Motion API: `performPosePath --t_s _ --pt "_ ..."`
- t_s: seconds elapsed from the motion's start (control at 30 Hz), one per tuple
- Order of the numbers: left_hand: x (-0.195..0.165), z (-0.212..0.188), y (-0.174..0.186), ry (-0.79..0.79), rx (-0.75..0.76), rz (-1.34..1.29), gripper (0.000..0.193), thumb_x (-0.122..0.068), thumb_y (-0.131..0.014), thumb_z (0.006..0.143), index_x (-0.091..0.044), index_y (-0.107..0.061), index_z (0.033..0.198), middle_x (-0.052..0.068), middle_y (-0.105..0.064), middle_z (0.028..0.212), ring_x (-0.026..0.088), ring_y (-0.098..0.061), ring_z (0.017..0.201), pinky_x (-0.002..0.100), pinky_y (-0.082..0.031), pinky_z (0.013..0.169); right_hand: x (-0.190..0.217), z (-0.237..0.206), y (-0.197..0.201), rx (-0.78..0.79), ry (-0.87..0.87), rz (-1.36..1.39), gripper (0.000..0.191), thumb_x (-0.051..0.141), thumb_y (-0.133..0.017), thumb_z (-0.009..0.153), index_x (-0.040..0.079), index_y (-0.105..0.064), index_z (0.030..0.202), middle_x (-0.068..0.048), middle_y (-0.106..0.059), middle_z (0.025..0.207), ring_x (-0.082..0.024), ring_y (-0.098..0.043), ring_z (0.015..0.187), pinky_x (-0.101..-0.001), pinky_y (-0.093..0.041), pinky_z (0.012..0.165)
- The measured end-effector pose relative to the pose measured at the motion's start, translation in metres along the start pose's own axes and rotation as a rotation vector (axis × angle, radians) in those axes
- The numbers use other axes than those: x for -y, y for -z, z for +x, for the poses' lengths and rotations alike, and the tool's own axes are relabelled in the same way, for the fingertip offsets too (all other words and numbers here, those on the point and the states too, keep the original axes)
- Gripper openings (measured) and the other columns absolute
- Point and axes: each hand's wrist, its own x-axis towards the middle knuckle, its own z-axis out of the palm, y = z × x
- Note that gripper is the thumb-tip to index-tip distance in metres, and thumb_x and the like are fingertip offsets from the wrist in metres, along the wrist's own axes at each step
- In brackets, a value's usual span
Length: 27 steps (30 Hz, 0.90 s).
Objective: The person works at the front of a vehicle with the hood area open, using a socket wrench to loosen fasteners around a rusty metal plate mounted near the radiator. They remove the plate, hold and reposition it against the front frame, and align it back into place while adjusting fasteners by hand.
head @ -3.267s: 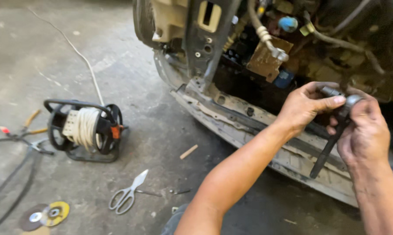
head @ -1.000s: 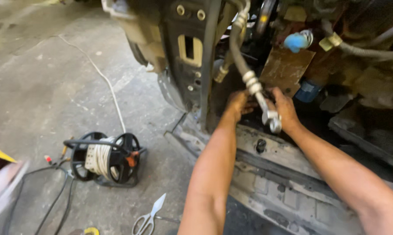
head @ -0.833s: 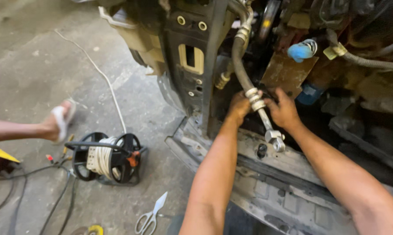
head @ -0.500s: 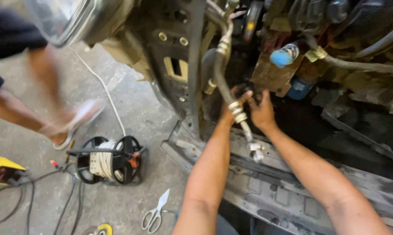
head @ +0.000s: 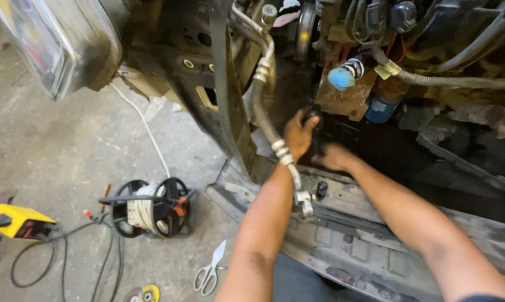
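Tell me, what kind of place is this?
Most likely a car repair workshop. A car's open front shows hoses and engine parts, and a cable reel and scissors lie on the stained concrete floor.

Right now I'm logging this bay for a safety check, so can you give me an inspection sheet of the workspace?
Surface: stained concrete floor, dusty.
Job's things: black part deep in the stripped vehicle front, beside a metal-ended hose.
Clutter: scissors, grinding discs, yellow tool on the floor.
Grips: left hand closed on the black part; right hand blurred next to it, hold unclear.
Cables: cable reel with white cord; black leads looped by the yellow tool.
Surroundings: headlight upper left, bare bumper beam; no other people seen.
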Motion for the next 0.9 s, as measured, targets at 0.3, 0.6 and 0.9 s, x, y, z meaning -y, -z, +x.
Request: performPosePath --t_s 0.3,0.6,0.9 --pt "-0.002 -0.007 -0.001 0.016 0.041 0.035 0.053 -0.043 -0.067 0.095 -0.006 -0.063 0.133 0.020 -0.074 0.114 0.036 -0.072 0.108 0.042 -0.053 0.096 0.033 -0.002 0.032 -0.014 -0.246 0.039 0.041 0.034 -0.070 0.080 0.008 -0.076 0.112 -0.019 -0.075 0.117 -0.034 -0.071 0.105 -0.0458 -0.056 0.090" --pt "0.007 -0.008 -0.002 -0.079 -0.005 0.098 0.056 -0.042 -0.066 0.097 -0.007 -0.058 0.140 0.023 -0.066 0.130 0.040 -0.063 0.121 0.044 -0.048 0.104 0.023 -0.006 0.038 -0.067 -0.471 -0.249 0.032 0.027 -0.062 0.086 0.007 -0.082 0.101 -0.022 -0.077 0.108 -0.037 -0.076 0.101 -0.0484 -0.060 0.086" --pt "0.008 -0.008 0.001 -0.124 0.000 -0.027 0.057 -0.036 -0.073 0.093 -0.007 -0.059 0.140 0.021 -0.068 0.131 0.038 -0.065 0.123 0.042 -0.049 0.106 0.039 0.018 0.016 0.089 -0.079 -0.123 0.033 0.030 -0.063 0.086 0.008 -0.082 0.100 -0.021 -0.078 0.105 -0.038 -0.076 0.098 -0.0496 -0.060 0.085"
